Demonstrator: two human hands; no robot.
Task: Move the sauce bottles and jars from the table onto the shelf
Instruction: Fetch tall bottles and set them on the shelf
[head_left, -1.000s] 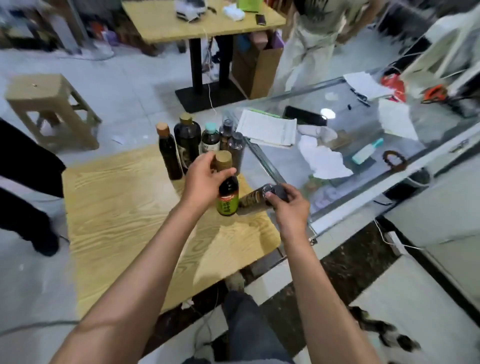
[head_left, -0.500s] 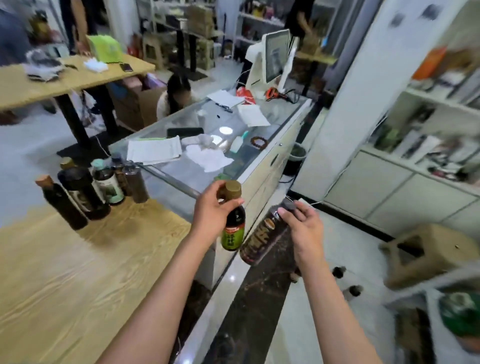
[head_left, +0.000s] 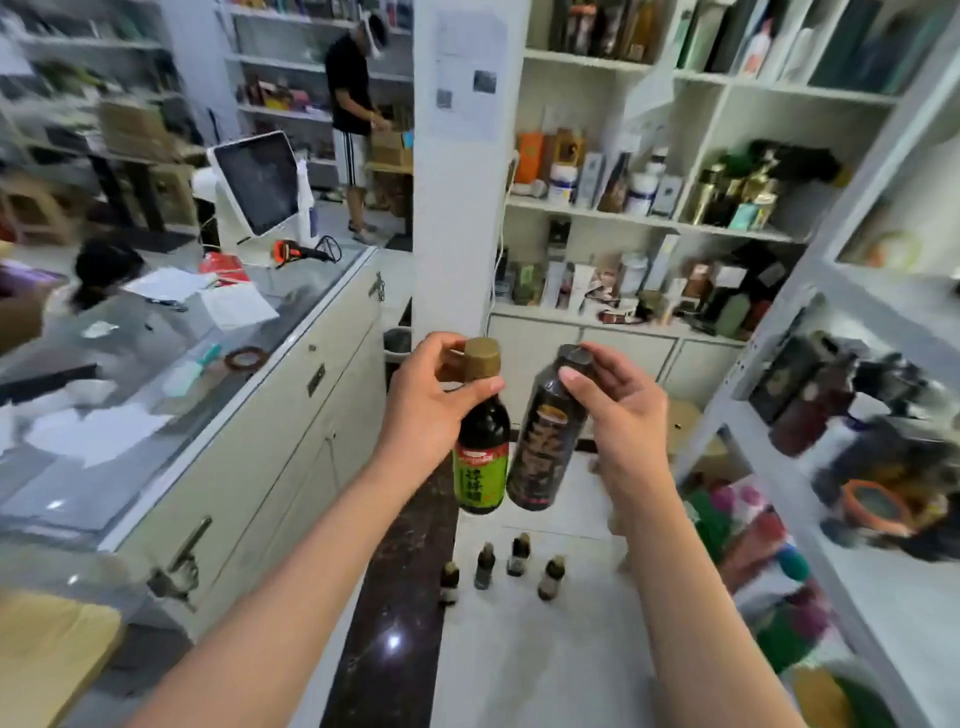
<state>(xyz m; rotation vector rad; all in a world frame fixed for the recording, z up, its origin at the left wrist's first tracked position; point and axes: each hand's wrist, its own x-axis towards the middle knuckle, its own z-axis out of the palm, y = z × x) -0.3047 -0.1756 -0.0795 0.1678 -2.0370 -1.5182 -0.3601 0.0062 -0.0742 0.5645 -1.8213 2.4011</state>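
My left hand (head_left: 428, 402) grips the neck of a dark sauce bottle (head_left: 482, 457) with a green label and a tan cap. It hangs upright in the air. My right hand (head_left: 618, 410) pinches the top of a second dark bottle (head_left: 543, 447) with a black and gold label, tilted slightly and close beside the first. Both bottles hang over the floor in front of me. A white shelf unit (head_left: 769, 374) stands at the right, with dark jars and bottles (head_left: 810, 395) on its levels. A corner of the wooden table (head_left: 47, 654) shows at the bottom left.
A glass-topped counter (head_left: 171, 364) with papers runs along the left. Several small bottles (head_left: 498, 564) stand on the floor ahead. A white pillar (head_left: 457, 171) and wall shelves (head_left: 649, 218) full of goods are behind. A person (head_left: 353, 114) stands far back by other shelves.
My view has swung right, from the table to the aisle and shelves. Both hands carried their bottles along and raised them. The right bottle has gone from lying sideways to nearly upright.
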